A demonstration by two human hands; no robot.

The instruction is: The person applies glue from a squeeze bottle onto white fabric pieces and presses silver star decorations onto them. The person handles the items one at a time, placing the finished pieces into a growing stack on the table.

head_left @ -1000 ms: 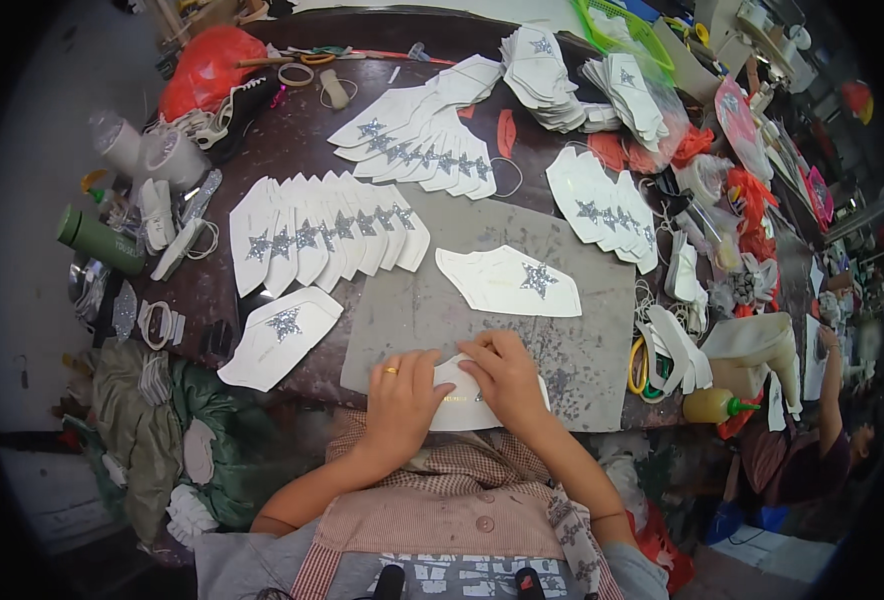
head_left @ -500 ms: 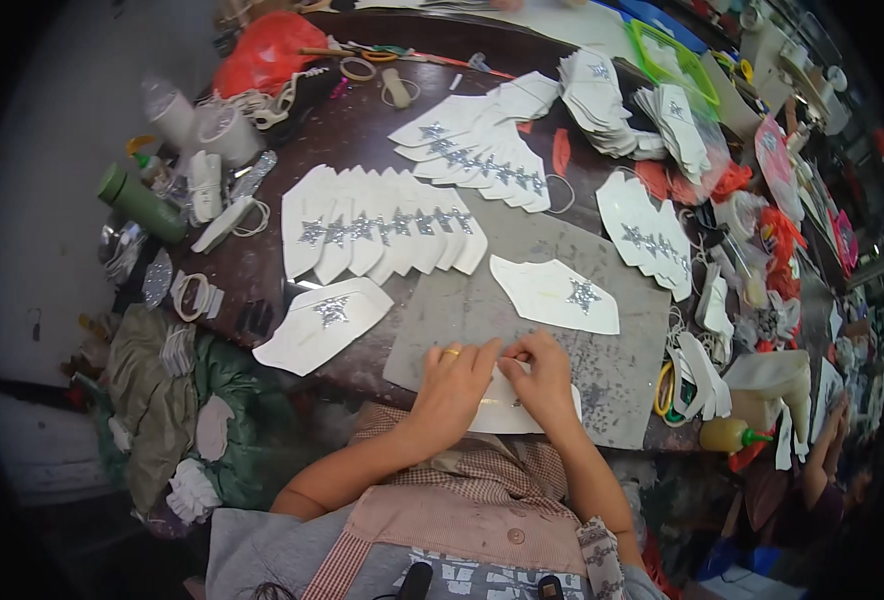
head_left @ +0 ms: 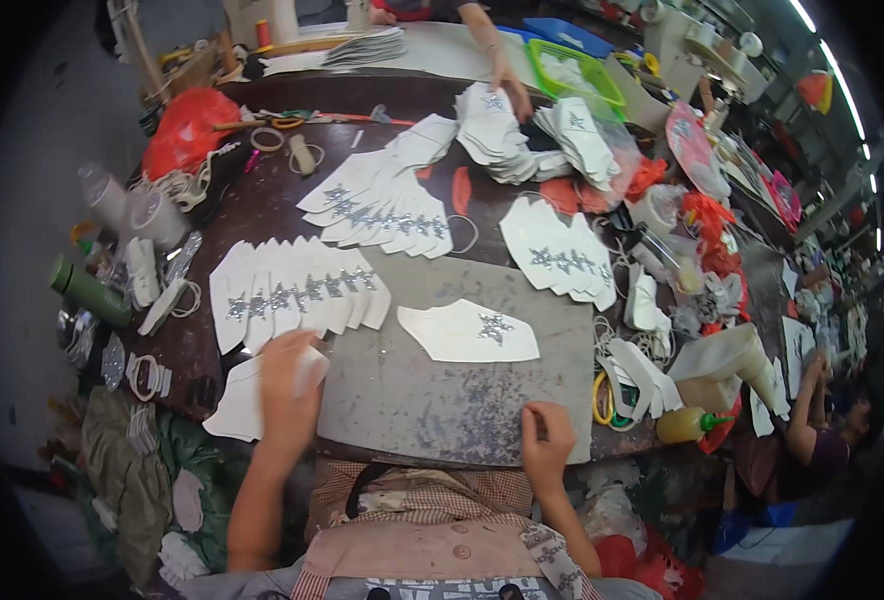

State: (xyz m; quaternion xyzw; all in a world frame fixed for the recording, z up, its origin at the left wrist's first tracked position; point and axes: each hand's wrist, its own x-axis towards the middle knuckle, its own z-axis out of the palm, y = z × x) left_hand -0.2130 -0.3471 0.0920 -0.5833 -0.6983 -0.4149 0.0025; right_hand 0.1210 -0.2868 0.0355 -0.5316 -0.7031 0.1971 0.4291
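My left hand (head_left: 292, 385), smeared by motion, is over a white shoe-upper-shaped piece (head_left: 234, 405) at the left front of the table. A pale blurred patch shows by its fingers; whether it holds anything is unclear. My right hand (head_left: 548, 440) rests at the front right of a grey, stained board (head_left: 362, 410), its fingers curled in with the thumb against them. What they pinch, if anything, is hidden. One white piece with a silver glitter star (head_left: 470, 332) lies flat on the board. Overlapping rows of similar starred pieces (head_left: 297, 290) fan out behind.
Another person's hand (head_left: 507, 88) touches a stack of white pieces (head_left: 490, 135) at the back. More starred pieces (head_left: 559, 255) lie right of the board. A green bottle (head_left: 90, 290) stands far left; a yellow glue bottle (head_left: 684, 425) lies at the right near white strips (head_left: 644, 375).
The white piece under both hands at the board's front is gone from there. My left hand has swung left; my right stays near the board's front. Another person's hand has reached the back stack. The view shifted.
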